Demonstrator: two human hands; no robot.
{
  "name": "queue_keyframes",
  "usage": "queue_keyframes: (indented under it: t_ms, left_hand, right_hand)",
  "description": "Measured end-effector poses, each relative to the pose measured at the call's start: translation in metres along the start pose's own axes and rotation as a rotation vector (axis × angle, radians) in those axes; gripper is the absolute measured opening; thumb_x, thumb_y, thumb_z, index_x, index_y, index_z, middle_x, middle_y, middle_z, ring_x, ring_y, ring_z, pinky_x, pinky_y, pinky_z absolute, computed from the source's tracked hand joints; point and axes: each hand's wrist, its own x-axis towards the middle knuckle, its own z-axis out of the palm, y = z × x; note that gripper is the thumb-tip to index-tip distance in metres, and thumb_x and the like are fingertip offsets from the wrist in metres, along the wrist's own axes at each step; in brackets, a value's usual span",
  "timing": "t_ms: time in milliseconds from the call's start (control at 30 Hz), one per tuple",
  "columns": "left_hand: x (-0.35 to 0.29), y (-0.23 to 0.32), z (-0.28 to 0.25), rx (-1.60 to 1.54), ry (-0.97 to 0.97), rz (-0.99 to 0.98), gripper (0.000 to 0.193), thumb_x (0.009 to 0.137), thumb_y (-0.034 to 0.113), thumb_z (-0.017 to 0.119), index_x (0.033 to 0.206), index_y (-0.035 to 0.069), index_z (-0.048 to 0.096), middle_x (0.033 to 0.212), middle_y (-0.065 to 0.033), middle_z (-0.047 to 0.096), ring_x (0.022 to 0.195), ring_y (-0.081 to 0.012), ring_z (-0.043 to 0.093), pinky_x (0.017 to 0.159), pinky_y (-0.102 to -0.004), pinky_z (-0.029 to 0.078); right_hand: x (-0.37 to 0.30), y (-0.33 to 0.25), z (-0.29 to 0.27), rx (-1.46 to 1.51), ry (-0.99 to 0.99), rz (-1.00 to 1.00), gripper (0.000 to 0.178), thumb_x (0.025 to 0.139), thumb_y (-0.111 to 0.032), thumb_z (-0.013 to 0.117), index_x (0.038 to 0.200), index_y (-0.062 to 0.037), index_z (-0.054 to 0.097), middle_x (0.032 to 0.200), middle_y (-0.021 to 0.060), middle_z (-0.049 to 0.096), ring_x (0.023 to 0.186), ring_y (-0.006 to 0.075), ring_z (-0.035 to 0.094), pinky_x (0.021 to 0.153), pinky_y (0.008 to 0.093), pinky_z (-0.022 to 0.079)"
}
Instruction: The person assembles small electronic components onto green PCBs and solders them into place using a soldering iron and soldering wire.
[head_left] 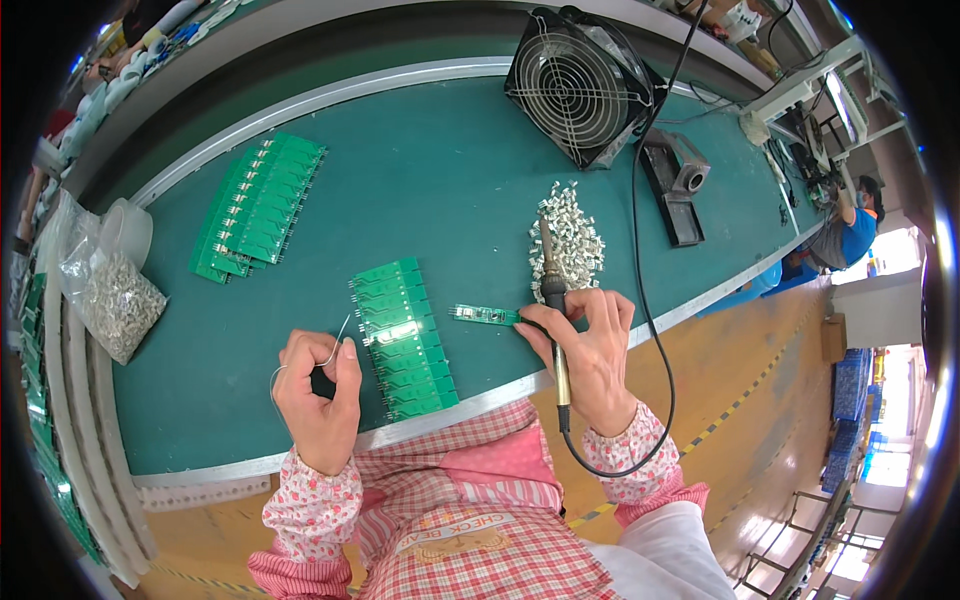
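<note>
Thumb and fingers of my left hand (320, 390) pinch a thin solder wire (346, 326), whose end points up beside the green circuit board panel (405, 335) lying on the bench. My right hand (595, 350) is closed round a soldering iron (551, 288), its tip pointing away from me. The same hand also pinches one end of a narrow green circuit board (485, 315), which lies just right of the panel with small parts on it. A heap of small white connectors (572, 240) sits behind the iron's tip, partly covered by it.
Several stacked green panels (262, 200) lie at the far left of the bench (430, 180). A clear bag of small parts (118, 305) hangs over at the left edge. A black fan (575, 90) and an iron stand (680, 180) stand back right. The iron's cable (640, 210) crosses the right side.
</note>
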Motion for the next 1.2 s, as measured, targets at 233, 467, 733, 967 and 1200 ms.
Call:
queue_keyframes:
  t_ms: [233, 467, 733, 967, 1200]
  left_hand:
    - [0.0, -0.001, 0.002, -0.008, -0.01, -0.023, 0.026, 0.09, -0.002, 0.059, 0.073, 0.003, 0.04, 0.076, -0.0025, 0.045, 0.069, -0.0099, 0.037, 0.064, -0.0242, 0.034]
    - [0.0, -0.001, 0.003, 0.008, -0.008, -0.025, 0.026, 0.09, -0.002, 0.059, 0.073, 0.002, 0.04, 0.076, -0.0027, 0.045, 0.069, -0.0097, 0.037, 0.064, -0.0241, 0.034]
    - [0.001, 0.004, 0.005, 0.042, 0.006, 0.002, 0.023, 0.08, -0.001, 0.067, 0.073, 0.005, 0.046, 0.073, -0.0055, 0.053, 0.069, -0.0197, 0.047, 0.068, -0.032, 0.038]
    - [-0.001, 0.012, 0.006, 0.125, -0.03, 0.085, 0.022, 0.079, -0.001, 0.068, 0.074, 0.005, 0.047, 0.076, -0.0058, 0.056, 0.074, -0.0221, 0.049, 0.073, -0.0343, 0.039]
    - [-0.005, 0.02, 0.007, 0.157, -0.074, 0.079, 0.019, 0.089, 0.002, 0.059, 0.075, 0.003, 0.045, 0.079, -0.0075, 0.055, 0.078, -0.0201, 0.05, 0.076, -0.0323, 0.04]
  right_hand:
    - [0.0, 0.001, 0.001, 0.016, 0.005, 0.009, 0.022, 0.073, -0.02, 0.079, 0.092, -0.0184, 0.07, 0.083, 0.0015, 0.044, 0.08, 0.0196, 0.049, 0.082, 0.0375, 0.036]
    - [-0.001, 0.002, 0.002, 0.024, 0.006, 0.023, 0.022, 0.073, -0.019, 0.079, 0.093, -0.0182, 0.07, 0.083, 0.0015, 0.045, 0.08, 0.0195, 0.05, 0.082, 0.0374, 0.036]
    - [0.007, 0.003, 0.006, 0.014, 0.107, 0.071, 0.025, 0.071, -0.017, 0.08, 0.093, -0.0186, 0.07, 0.083, 0.0011, 0.046, 0.08, 0.0194, 0.05, 0.082, 0.0371, 0.036]
    - [0.001, 0.051, -0.013, -0.111, 0.379, 0.227, 0.026, 0.073, -0.007, 0.078, 0.096, -0.0165, 0.072, 0.09, 0.0065, 0.056, 0.083, 0.023, 0.054, 0.08, 0.0362, 0.042]
    - [0.032, 0.126, -0.033, -0.176, 0.518, 0.281, 0.02, 0.086, -0.008, 0.068, 0.106, -0.0117, 0.07, 0.088, 0.0115, 0.058, 0.084, 0.0256, 0.057, 0.082, 0.036, 0.043]
